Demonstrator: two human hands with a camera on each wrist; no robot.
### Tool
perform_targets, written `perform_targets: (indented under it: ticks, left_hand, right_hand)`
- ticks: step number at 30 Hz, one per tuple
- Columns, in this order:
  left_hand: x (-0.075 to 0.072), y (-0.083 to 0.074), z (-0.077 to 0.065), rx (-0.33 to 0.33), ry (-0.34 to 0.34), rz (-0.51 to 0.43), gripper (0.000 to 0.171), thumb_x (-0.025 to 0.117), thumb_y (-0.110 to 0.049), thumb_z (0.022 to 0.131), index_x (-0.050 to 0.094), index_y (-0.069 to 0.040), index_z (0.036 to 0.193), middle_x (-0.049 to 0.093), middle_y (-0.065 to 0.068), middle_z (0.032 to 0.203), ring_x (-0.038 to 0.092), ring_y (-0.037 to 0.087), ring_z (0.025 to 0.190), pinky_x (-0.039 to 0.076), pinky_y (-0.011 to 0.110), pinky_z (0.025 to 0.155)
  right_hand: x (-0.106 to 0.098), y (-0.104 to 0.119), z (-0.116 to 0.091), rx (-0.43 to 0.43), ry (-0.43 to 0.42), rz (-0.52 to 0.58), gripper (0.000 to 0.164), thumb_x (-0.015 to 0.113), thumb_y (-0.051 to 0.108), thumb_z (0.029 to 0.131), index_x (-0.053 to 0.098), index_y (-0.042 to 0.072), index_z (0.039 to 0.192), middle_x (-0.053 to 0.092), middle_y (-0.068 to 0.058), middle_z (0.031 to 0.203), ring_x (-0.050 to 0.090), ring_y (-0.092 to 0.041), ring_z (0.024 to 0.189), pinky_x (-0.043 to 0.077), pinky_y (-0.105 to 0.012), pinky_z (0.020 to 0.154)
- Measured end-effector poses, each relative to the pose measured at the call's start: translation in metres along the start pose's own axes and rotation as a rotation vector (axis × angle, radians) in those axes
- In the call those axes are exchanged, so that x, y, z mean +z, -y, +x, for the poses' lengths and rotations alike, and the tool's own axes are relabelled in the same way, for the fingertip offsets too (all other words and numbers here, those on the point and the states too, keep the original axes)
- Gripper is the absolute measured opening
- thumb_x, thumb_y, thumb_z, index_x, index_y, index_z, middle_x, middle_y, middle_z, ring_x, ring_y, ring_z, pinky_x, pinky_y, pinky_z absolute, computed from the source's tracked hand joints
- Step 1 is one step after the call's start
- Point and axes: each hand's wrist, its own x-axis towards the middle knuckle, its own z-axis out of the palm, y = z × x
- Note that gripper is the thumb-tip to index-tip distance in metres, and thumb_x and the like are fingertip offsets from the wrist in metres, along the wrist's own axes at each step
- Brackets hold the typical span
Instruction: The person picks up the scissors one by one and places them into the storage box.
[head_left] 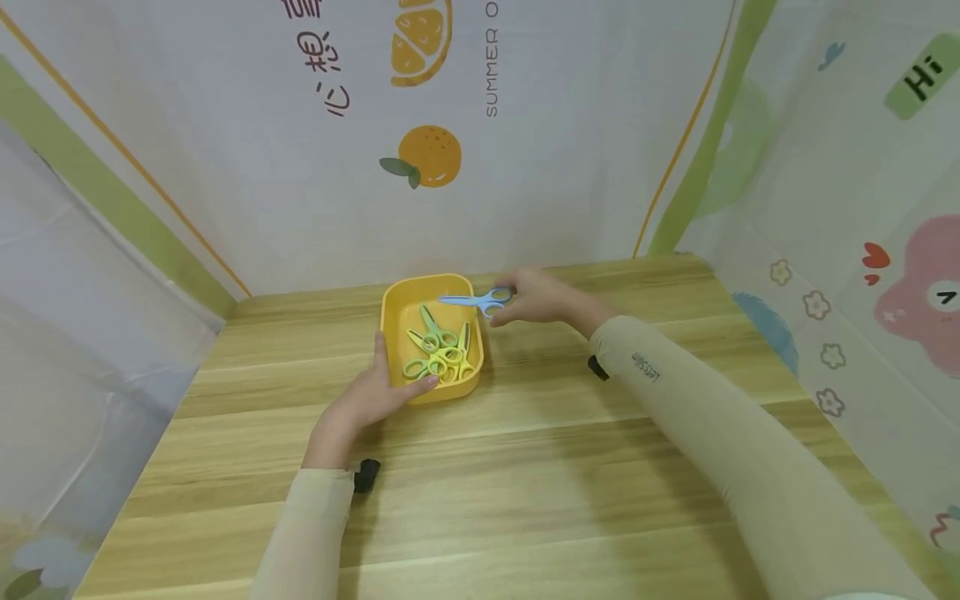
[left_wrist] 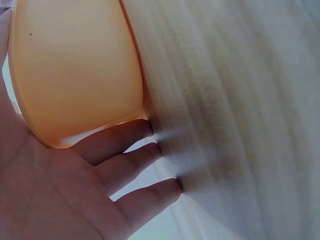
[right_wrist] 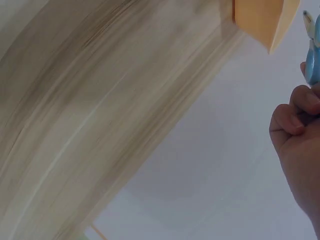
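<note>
In the head view, a yellow plastic bin (head_left: 386, 312) stands near the table's back edge. Several pairs of green and yellow scissors (head_left: 438, 354) lie in it, overlapping. My left hand (head_left: 367, 396) holds the bin's near left corner, thumb over the rim and fingers along the outside; the left wrist view shows its fingertips (left_wrist: 150, 197) down at the table beside the bin wall (left_wrist: 80, 75). My right hand (head_left: 540, 297) grips blue scissors (head_left: 480, 301) by the handles above the bin's right rim, blades pointing left over the bin. The right wrist view shows only part of these.
The wood-grain table (head_left: 517, 492) ends at a white printed cloth (head_left: 555, 150) hanging close behind the bin. Another printed cloth (head_left: 810, 208) hangs along the right side. A small black piece (head_left: 366, 475) sits by the left wrist.
</note>
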Motion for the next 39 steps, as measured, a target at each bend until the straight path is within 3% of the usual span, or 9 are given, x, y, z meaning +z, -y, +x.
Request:
perform_targets:
  ticks: [2,4,8,11,15,21,25,29,39]
  left_hand:
    - [-0.001,0.001,0.0,0.008,0.001,-0.01,0.143,0.063,-0.084,0.087,-0.035,-0.012,0.162,0.026,0.038,0.169,0.04,0.054,0.152,0.036,0.067,0.123]
    - [-0.001,0.002,0.001,0.014,0.0,-0.02,0.143,0.064,-0.083,0.087,-0.035,-0.013,0.162,0.025,0.038,0.169,0.039,0.054,0.153,0.035,0.068,0.123]
    - [-0.001,0.003,0.002,0.016,-0.003,-0.021,0.142,0.064,-0.083,0.088,-0.035,-0.013,0.162,0.026,0.038,0.169,0.039,0.055,0.152,0.035,0.068,0.123]
    - [-0.001,0.003,0.002,0.014,-0.001,-0.013,0.142,0.063,-0.084,0.088,-0.035,-0.012,0.162,0.025,0.039,0.168,0.038,0.056,0.152,0.035,0.068,0.123]
    - [0.0,0.003,0.002,0.009,0.005,-0.008,0.142,0.062,-0.084,0.088,-0.035,-0.012,0.162,0.024,0.04,0.169,0.037,0.056,0.153,0.034,0.067,0.124]
    - [0.0,0.002,0.002,0.002,0.004,0.006,0.141,0.06,-0.085,0.088,-0.035,-0.011,0.162,0.023,0.039,0.169,0.038,0.055,0.153,0.035,0.067,0.124]
    - [0.0,0.003,0.002,0.004,0.001,0.007,0.141,0.06,-0.086,0.088,-0.035,-0.011,0.162,0.022,0.038,0.17,0.038,0.054,0.153,0.035,0.066,0.124]
    - [0.0,0.004,0.002,0.001,-0.002,0.004,0.142,0.06,-0.087,0.087,-0.034,-0.011,0.162,0.026,0.039,0.168,0.04,0.054,0.152,0.036,0.066,0.123]
    - [0.0,0.002,0.001,0.008,-0.009,-0.008,0.142,0.061,-0.085,0.088,-0.032,-0.011,0.164,0.032,0.04,0.165,0.044,0.054,0.15,0.038,0.065,0.122]
  right_hand:
    - [0.004,0.003,0.008,0.005,0.021,-0.045,0.032,0.082,0.036,0.089,0.073,0.014,0.109,0.056,0.003,0.082,0.047,-0.015,0.073,0.038,-0.03,0.065]
    - [0.008,0.008,0.015,0.007,0.04,-0.117,0.04,0.08,0.037,0.089,0.074,0.011,0.119,0.058,0.002,0.085,0.046,-0.014,0.071,0.038,-0.029,0.065]
    - [0.015,0.018,0.027,-0.01,0.059,-0.339,0.061,0.075,0.039,0.09,0.067,0.006,0.141,0.073,-0.003,0.114,0.06,-0.017,0.088,0.054,-0.034,0.079]
    - [0.021,0.026,0.034,-0.041,0.053,-0.509,0.061,0.073,0.038,0.091,0.066,0.006,0.142,0.073,-0.006,0.13,0.064,-0.019,0.1,0.059,-0.04,0.09]
    - [0.03,0.037,0.042,-0.068,0.053,-0.637,0.048,0.074,0.036,0.091,0.071,0.006,0.128,0.071,-0.003,0.112,0.06,-0.018,0.089,0.058,-0.036,0.081]
    - [0.042,0.046,0.053,-0.046,0.067,-0.683,0.034,0.076,0.039,0.093,0.071,0.011,0.111,0.065,0.0,0.096,0.054,-0.016,0.084,0.052,-0.032,0.073]
    - [0.048,0.048,0.061,-0.026,0.072,-0.701,0.046,0.075,0.041,0.097,0.069,0.009,0.129,0.071,-0.005,0.116,0.066,-0.02,0.101,0.06,-0.035,0.089]
    - [0.053,0.052,0.067,-0.014,0.042,-0.7,0.057,0.073,0.039,0.102,0.058,0.009,0.148,0.067,-0.01,0.138,0.068,-0.026,0.122,0.059,-0.041,0.104]
    - [0.053,0.055,0.065,0.0,0.018,-0.689,0.038,0.062,0.015,0.106,0.063,0.01,0.144,0.069,-0.007,0.124,0.067,-0.02,0.109,0.06,-0.034,0.09]
